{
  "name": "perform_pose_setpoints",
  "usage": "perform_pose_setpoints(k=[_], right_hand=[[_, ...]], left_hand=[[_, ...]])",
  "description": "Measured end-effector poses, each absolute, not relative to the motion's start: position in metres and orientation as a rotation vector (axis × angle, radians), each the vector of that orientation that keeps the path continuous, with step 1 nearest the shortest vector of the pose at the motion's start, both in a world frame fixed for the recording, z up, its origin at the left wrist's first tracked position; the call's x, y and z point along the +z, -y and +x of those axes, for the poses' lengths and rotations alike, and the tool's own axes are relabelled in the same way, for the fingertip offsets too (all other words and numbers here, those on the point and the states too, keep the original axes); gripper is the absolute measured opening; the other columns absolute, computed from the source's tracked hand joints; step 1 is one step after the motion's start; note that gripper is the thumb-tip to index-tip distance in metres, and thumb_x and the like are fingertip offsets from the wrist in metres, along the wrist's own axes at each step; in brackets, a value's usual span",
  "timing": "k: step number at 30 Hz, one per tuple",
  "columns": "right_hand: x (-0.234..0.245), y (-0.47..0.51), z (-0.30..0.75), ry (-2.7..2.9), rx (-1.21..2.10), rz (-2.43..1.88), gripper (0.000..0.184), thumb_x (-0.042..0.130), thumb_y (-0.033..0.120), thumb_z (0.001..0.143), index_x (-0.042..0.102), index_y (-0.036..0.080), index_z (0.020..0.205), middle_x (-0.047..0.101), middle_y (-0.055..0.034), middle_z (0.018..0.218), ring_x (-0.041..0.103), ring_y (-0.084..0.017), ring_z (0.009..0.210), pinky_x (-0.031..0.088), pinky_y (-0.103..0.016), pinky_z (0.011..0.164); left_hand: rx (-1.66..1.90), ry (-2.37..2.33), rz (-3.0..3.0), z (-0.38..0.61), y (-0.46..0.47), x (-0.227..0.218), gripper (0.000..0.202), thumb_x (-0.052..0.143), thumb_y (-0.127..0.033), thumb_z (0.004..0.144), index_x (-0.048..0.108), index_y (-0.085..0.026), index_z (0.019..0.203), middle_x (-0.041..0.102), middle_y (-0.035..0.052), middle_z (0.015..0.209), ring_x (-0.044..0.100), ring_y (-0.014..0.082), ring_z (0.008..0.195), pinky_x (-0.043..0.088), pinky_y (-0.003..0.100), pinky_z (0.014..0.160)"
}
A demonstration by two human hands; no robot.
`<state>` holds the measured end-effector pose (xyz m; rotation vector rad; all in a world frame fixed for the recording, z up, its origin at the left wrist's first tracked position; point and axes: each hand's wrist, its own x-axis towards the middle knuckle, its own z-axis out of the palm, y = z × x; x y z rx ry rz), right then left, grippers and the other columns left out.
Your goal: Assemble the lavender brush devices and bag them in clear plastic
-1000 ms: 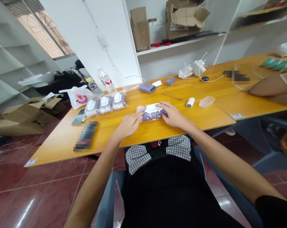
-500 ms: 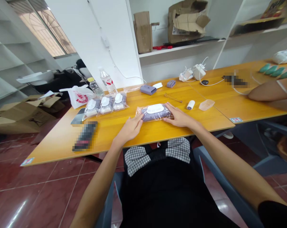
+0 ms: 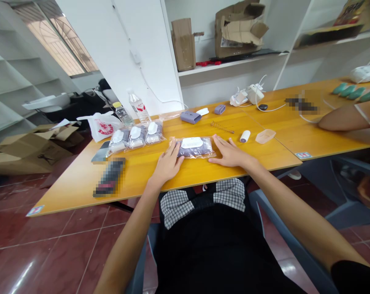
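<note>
A clear plastic bag [image 3: 193, 147] holding a purple item and a white oval piece lies flat on the orange table [image 3: 203, 171] in front of me. My left hand [image 3: 167, 164] rests flat at the bag's left end, fingers stretched out and touching its edge. At the bag's right end lies my right hand [image 3: 231, 152], fingers spread flat on the table beside it. Neither hand grips anything.
Three similar filled bags [image 3: 135, 136] lie to the left, with two water bottles [image 3: 136, 105] and a white shopping bag [image 3: 101, 124] behind. A purple case [image 3: 190, 116], white roller [image 3: 245, 136], clear tray [image 3: 265, 136] and chargers [image 3: 247, 94] lie beyond. Another person's forearm [image 3: 341, 118] rests at right.
My right hand slid off the top of the bag to its right end and flattened. The bag now lies flatter and a little further left, and my left hand has opened against its left edge.
</note>
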<state>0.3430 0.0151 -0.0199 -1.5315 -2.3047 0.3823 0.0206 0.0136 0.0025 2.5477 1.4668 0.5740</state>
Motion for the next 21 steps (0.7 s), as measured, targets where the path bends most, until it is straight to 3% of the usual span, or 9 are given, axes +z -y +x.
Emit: perform_pose_setpoints(k=[2, 6, 10, 13, 18, 21], right_hand=[[-0.022, -0.016, 0.345, 2.296, 0.314, -1.635, 0.11, 0.05, 0.081, 0.096, 0.018, 0.016, 0.179, 0.025, -0.0209, 0.182, 0.023, -0.044, 0.169, 0.012, -0.073, 0.135], [-0.021, -0.015, 0.339, 2.285, 0.227, -1.759, 0.095, 0.031, 0.071, 0.104, 0.031, 0.007, 0.175, 0.029, -0.0237, 0.18, 0.023, -0.045, 0.169, 0.012, -0.076, 0.133], [-0.017, -0.012, 0.333, 2.295, 0.206, -1.835, 0.09, 0.025, 0.063, 0.107, 0.033, 0.001, 0.172, 0.03, -0.0257, 0.18, 0.023, -0.043, 0.169, 0.014, -0.072, 0.134], [-0.016, -0.011, 0.332, 2.305, 0.197, -1.832, 0.089, 0.025, 0.062, 0.108, 0.034, 0.0, 0.171, 0.03, -0.0251, 0.18, 0.023, -0.042, 0.169, 0.015, -0.071, 0.135], [-0.017, -0.012, 0.333, 2.316, 0.196, -1.815, 0.087, 0.026, 0.061, 0.108, 0.036, 0.003, 0.171, 0.031, -0.0244, 0.18, 0.023, -0.042, 0.169, 0.017, -0.071, 0.134], [-0.019, -0.013, 0.333, 2.297, 0.181, -1.813, 0.084, 0.029, 0.061, 0.107, 0.038, 0.008, 0.171, 0.033, -0.022, 0.18, 0.024, -0.042, 0.169, 0.018, -0.069, 0.135]], left_hand=[[0.51, -1.517, 2.574, 0.022, -0.009, -0.003, 0.067, 0.038, -0.044, 0.113, 0.026, -0.022, 0.175, 0.019, 0.0177, 0.184, 0.029, 0.0401, 0.168, 0.031, 0.068, 0.131], [0.48, -1.634, 2.573, 0.03, -0.001, -0.006, 0.065, 0.033, -0.041, 0.114, 0.024, -0.023, 0.176, 0.02, 0.0164, 0.184, 0.034, 0.0422, 0.166, 0.032, 0.07, 0.13], [0.444, -1.785, 2.489, 0.04, 0.001, 0.0, 0.064, 0.034, -0.036, 0.114, 0.026, -0.025, 0.176, 0.02, 0.0134, 0.185, 0.034, 0.0421, 0.166, 0.027, 0.075, 0.131], [0.588, -1.696, 2.429, 0.03, -0.005, 0.004, 0.063, 0.037, -0.045, 0.114, 0.029, -0.029, 0.175, 0.021, 0.0108, 0.185, 0.024, 0.0406, 0.17, 0.02, 0.08, 0.131], [1.076, -1.526, 2.302, -0.021, -0.025, 0.004, 0.063, 0.03, -0.055, 0.116, 0.038, -0.024, 0.171, 0.037, 0.0139, 0.179, 0.033, 0.0319, 0.168, 0.023, 0.061, 0.138], [1.153, -1.528, 2.326, -0.041, -0.029, 0.003, 0.067, 0.038, -0.06, 0.113, 0.042, -0.021, 0.168, 0.041, 0.0169, 0.176, 0.037, 0.0333, 0.166, 0.025, 0.059, 0.138]])
